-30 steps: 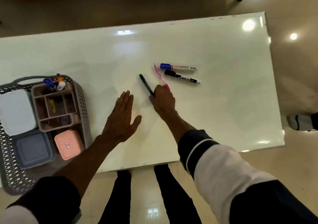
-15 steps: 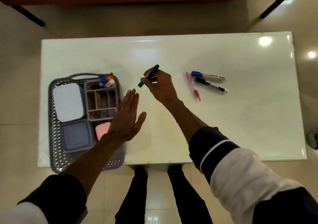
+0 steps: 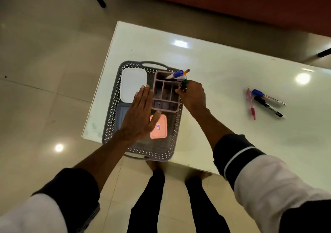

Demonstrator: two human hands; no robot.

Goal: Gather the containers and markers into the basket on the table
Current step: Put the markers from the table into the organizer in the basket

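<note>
The right hand (image 3: pixel 192 96) pinches a green marker (image 3: pixel 184 85) over the divided organizer (image 3: pixel 166 94) at the basket's (image 3: pixel 176 134) far right corner; the left hand (image 3: pixel 141 116) hovers spread flat. Three markers (image 3: pixel 265 103) lie toward the tabletop's right edge, nearer the right hand.

White table (image 3: pixel 223 75) carries a basket (image 3: pixel 176 130) and three loose markers (image 3: pixel 268 101).

Head-worn camera, looking steeply down, close over table (image 3: pixel 223 82)

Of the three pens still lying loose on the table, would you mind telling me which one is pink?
The pink pen is the leftmost and slimmest of the three, beside the blue-capped marker and the black marker.
</note>
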